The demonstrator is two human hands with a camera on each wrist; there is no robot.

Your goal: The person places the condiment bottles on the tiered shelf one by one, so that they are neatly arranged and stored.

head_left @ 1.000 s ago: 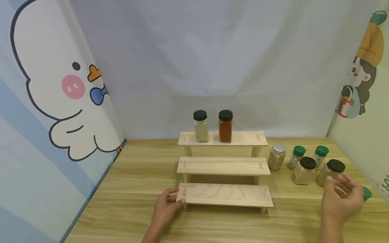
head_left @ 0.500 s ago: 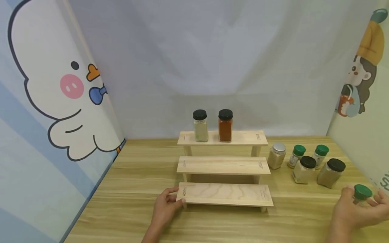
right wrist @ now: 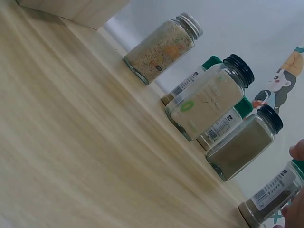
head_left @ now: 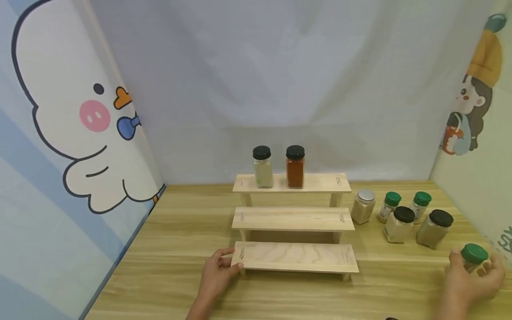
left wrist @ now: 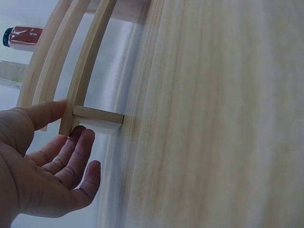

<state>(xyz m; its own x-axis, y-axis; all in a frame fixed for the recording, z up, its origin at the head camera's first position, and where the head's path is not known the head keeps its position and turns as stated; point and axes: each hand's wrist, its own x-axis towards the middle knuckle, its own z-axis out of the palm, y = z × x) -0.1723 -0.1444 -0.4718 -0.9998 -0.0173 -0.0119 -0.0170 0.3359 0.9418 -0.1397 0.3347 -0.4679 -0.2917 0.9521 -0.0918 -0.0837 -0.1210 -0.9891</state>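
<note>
A three-tier wooden shelf rack stands in mid-table. My left hand grips the left end of its lowest board; in the left wrist view the thumb lies on the board's upper side and the fingers are beneath. On the top tier are two black-capped jars, a pale spice jar and a red spice jar. At the far right my right hand holds a green-capped spice jar between thumb and fingers. The right wrist view shows this jar's label, with only part of the hand at the edge.
Right of the rack stand a silver-capped jar, two small green-capped jars, one of them a labelled shaker, a black-capped pale jar and a black-capped brown jar. A dark round edge shows at the bottom.
My right hand has moved rightward past the black-capped brown jar to the green-capped spice jar, and its fingers have closed round it. The left hand has stayed on the rack.
</note>
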